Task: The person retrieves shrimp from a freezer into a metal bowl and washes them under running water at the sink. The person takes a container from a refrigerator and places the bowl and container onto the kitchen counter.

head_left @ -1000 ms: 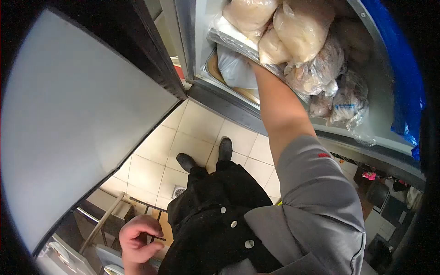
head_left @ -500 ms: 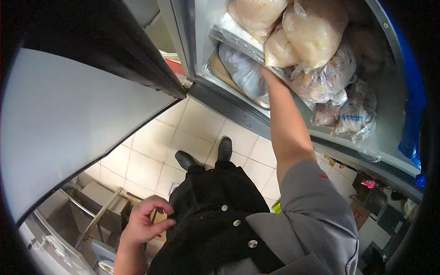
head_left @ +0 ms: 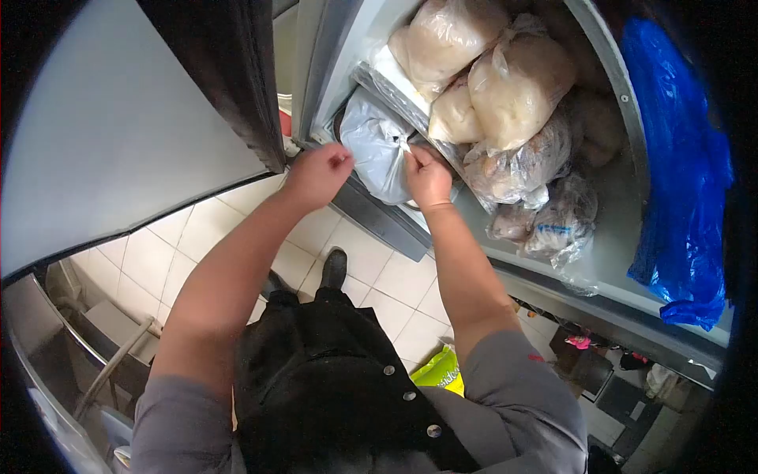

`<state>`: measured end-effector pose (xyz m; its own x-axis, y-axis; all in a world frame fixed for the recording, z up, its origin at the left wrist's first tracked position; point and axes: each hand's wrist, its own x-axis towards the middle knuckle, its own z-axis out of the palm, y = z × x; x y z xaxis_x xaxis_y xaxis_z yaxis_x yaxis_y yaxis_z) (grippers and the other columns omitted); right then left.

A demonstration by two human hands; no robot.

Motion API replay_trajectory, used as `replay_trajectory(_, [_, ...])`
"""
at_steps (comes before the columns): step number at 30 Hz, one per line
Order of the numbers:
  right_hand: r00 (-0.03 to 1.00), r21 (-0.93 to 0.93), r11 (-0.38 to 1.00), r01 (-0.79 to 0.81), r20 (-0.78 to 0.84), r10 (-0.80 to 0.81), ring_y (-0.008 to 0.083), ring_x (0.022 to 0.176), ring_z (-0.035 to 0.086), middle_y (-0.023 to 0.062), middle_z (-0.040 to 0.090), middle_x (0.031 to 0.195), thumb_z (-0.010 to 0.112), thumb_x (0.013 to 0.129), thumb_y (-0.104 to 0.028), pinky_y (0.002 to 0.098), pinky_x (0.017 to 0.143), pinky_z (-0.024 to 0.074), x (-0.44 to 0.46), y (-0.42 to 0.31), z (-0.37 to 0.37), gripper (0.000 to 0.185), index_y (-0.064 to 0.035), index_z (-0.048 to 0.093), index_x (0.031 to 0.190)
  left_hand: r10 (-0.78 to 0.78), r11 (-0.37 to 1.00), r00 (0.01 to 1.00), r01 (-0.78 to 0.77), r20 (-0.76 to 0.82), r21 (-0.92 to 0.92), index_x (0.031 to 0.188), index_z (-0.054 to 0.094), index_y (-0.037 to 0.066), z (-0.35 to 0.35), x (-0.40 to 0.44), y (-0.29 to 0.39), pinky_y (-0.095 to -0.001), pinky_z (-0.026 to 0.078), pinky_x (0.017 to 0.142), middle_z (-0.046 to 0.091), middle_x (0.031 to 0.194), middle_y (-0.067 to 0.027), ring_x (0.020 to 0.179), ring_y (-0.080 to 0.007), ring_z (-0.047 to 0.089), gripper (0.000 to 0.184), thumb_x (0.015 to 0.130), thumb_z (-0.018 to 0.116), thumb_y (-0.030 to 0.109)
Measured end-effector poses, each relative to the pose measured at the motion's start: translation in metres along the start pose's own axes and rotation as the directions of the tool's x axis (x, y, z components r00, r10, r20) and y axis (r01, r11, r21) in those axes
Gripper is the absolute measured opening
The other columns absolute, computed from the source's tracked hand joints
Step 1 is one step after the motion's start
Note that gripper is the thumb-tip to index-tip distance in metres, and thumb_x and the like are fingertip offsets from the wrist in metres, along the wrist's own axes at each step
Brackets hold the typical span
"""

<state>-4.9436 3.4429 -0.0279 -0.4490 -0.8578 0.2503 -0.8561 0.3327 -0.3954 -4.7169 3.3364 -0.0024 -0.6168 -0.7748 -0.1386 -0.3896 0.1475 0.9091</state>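
Note:
A tied white plastic bag sits at the front edge of the open fridge, below a shelf. My right hand is closed on the gathered, knotted top of this bag, at its right side. My left hand is beside the bag's left edge, fingers curled together; whether they pinch anything is hidden. What the white bag contains cannot be seen.
Clear bags of pale food are piled on the shelf right of my hands. Blue plastic hangs along the fridge's right side. The open door stands at left. A yellow-green packet shows by my right arm.
The white bag has come forward from under the shelf with my right hand on its top. My left hand has risen from beside my body to the bag's left edge.

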Motion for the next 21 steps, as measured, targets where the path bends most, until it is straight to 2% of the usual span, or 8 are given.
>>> replay_trajectory(3, [0.983, -0.014, 0.994, 0.104, -0.149, -0.105, 0.0316, 0.074, 0.068, 0.0144, 0.070, 0.088, 0.065, 0.086, -0.025, 0.0397, 0.071, 0.0544, 0.002, -0.006, -0.007, 0.019, -0.0121, 0.074, 0.096, 0.102, 0.995, 0.992, -0.103, -0.071, -0.003, 0.102, 0.068, 0.006, 0.033, 0.043, 0.017, -0.0324, 0.051, 0.072, 0.069, 0.088, -0.0132, 0.074, -0.0197, 0.065, 0.024, 0.088, 0.065, 0.024])
replay_trajectory(6, [0.953, 0.016, 0.982, 0.190, -0.243, -0.180, 0.0307, 0.068, 0.067, 0.0131, 0.069, 0.081, 0.069, 0.083, -0.021, 0.0392, 0.067, 0.0543, 0.003, -0.008, -0.008, 0.013, -0.0126, 0.074, 0.091, 0.063, 0.990, 0.995, -0.052, -0.077, 0.133, 0.104, 0.068, 0.006, 0.058, 0.074, 0.022, -0.0342, 0.051, 0.069, 0.069, 0.089, -0.0140, 0.072, -0.0188, 0.064, 0.026, 0.088, 0.064, 0.027])
replay_trajectory(9, [0.979, 0.038, 0.987, 0.155, -0.140, -0.148, 0.0306, 0.069, 0.066, 0.0124, 0.068, 0.079, 0.071, 0.080, -0.018, 0.0385, 0.066, 0.0537, -0.003, -0.018, -0.012, 0.009, -0.0115, 0.073, 0.086, -0.059, 0.995, 0.998, 0.062, 0.036, -0.084, 0.105, 0.068, 0.006, 0.082, 0.095, 0.005, -0.0349, 0.051, 0.064, 0.069, 0.087, -0.0103, 0.070, -0.0182, 0.063, 0.030, 0.086, 0.065, 0.030])
replay_trajectory(12, [0.971, 0.145, 0.973, 0.181, -0.185, -0.153, 0.0306, 0.071, 0.065, 0.0120, 0.066, 0.081, 0.072, 0.079, -0.016, 0.0382, 0.066, 0.0532, -0.010, -0.025, -0.002, 0.007, -0.0097, 0.071, 0.081, -0.352, 0.860, 0.892, 0.427, 0.283, -0.279, 0.106, 0.069, 0.005, 0.071, 0.088, 0.013, -0.0324, 0.050, 0.062, 0.068, 0.085, -0.0049, 0.070, -0.0168, 0.062, 0.034, 0.085, 0.066, 0.032])
replay_trajectory(15, [0.995, 0.219, 0.973, 0.069, -0.092, -0.050, 0.0307, 0.076, 0.065, 0.0126, 0.067, 0.089, 0.072, 0.079, -0.015, 0.0379, 0.067, 0.0531, -0.019, -0.022, 0.008, 0.008, -0.0080, 0.071, 0.082, -0.267, 0.868, 0.892, 0.387, 0.365, -0.310, 0.105, 0.069, 0.003, 0.069, 0.079, 0.007, -0.0291, 0.049, 0.063, 0.067, 0.084, -0.0025, 0.070, -0.0158, 0.061, 0.035, 0.083, 0.067, 0.030])
replay_trajectory(18, [0.961, 0.258, 0.926, 0.275, -0.093, -0.260, 0.0270, 0.070, 0.065, 0.0124, 0.067, 0.085, 0.070, 0.083, -0.013, 0.0327, 0.064, 0.0519, -0.018, -0.016, -0.001, 0.009, -0.0058, 0.071, 0.088, -0.157, 0.946, 0.959, 0.215, 0.237, -0.243, 0.102, 0.069, 0.001, 0.086, 0.083, -0.019, -0.0289, 0.049, 0.064, 0.067, 0.082, -0.0044, 0.069, -0.0150, 0.061, 0.032, 0.082, 0.069, 0.026])
replay_trajectory(21, [0.992, 0.214, 0.970, -0.119, -0.019, 0.126, 0.0232, 0.066, 0.064, 0.0116, 0.068, 0.078, 0.068, 0.086, -0.015, 0.0299, 0.065, 0.0512, -0.013, -0.013, -0.005, 0.010, -0.0053, 0.071, 0.088, -0.156, 0.969, 0.965, 0.192, 0.212, -0.158, 0.099, 0.070, -0.003, 0.092, 0.083, -0.025, -0.0315, 0.052, 0.071, 0.071, 0.085, -0.0150, 0.078, -0.0185, 0.067, 0.033, 0.077, 0.071, 0.022])
